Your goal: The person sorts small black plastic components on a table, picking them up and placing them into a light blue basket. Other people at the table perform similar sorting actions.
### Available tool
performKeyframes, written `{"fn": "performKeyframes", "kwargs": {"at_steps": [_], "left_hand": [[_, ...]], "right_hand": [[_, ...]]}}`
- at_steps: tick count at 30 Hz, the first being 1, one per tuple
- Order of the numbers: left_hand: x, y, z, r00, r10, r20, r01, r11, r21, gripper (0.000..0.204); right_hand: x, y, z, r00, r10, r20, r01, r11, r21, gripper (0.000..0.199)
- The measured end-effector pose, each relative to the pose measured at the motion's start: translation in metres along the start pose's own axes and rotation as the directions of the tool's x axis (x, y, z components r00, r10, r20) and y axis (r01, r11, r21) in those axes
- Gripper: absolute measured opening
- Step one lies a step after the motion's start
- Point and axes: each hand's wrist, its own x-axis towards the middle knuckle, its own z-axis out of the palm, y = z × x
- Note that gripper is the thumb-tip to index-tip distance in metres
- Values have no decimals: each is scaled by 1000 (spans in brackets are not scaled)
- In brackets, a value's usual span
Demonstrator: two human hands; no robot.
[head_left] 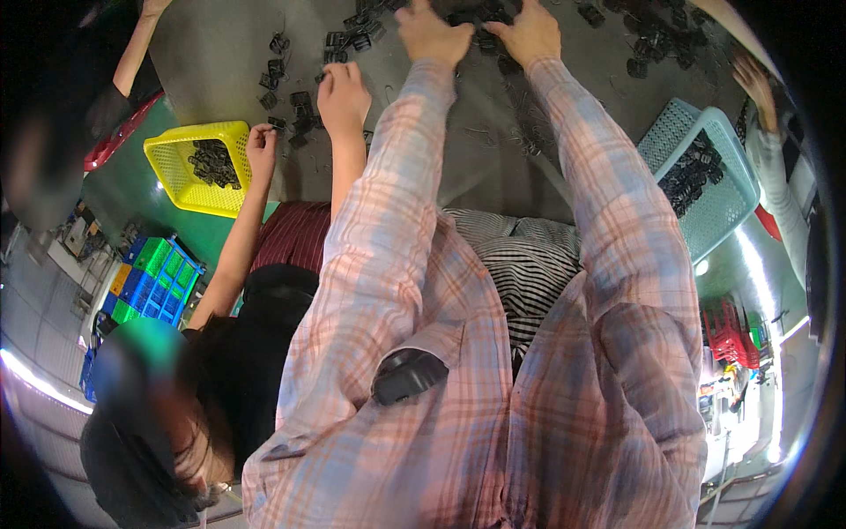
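Observation:
Both my arms, in plaid sleeves, reach to the top edge of the picture, where the fingers are partly cut off. My left hand (436,35) is open on the grey table (493,176), its thumb stretched toward a heap of small black plastic pieces (480,12). On the heap's other side, my right hand (534,37) is open too, its thumb pointing inward at the same pieces. The heap lies between the two hands. I see nothing gripped in either one, though the fingertips are out of view. Thin wire-like bits (524,137) lie on the tabletop nearer to me.
At my left a person's hand (345,99) works over more black pieces (302,115). A yellow basket (167,159) and a light-blue basket (736,189) hold similar pieces at the table's sides. Another person's hand (753,86) is at the far right. Black pieces (656,35) are piled at the upper right.

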Motion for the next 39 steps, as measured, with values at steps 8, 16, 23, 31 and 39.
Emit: {"fn": "performKeyframes", "kwargs": {"at_steps": [8,16,23,31,39], "left_hand": [[7,-1,-12,661,-94,744,627,613,-480,23],[-17,-28,-82,538,-70,840,839,138,-526,19],[-20,-15,-72,548,-310,777,832,300,-467,20],[-28,-41,-70,642,-285,712,766,188,-615,32],[-22,-33,-75,695,-485,531,718,426,-551,25]], "right_hand": [[16,-5,-19,666,235,708,-564,780,272,33],[-57,45,-79,743,143,654,-638,448,626,20],[-71,42,-51,781,293,552,-518,798,308,18],[-68,15,-15,977,71,199,-36,984,-175,18],[-57,16,9,934,-78,348,56,996,73,15]]}}
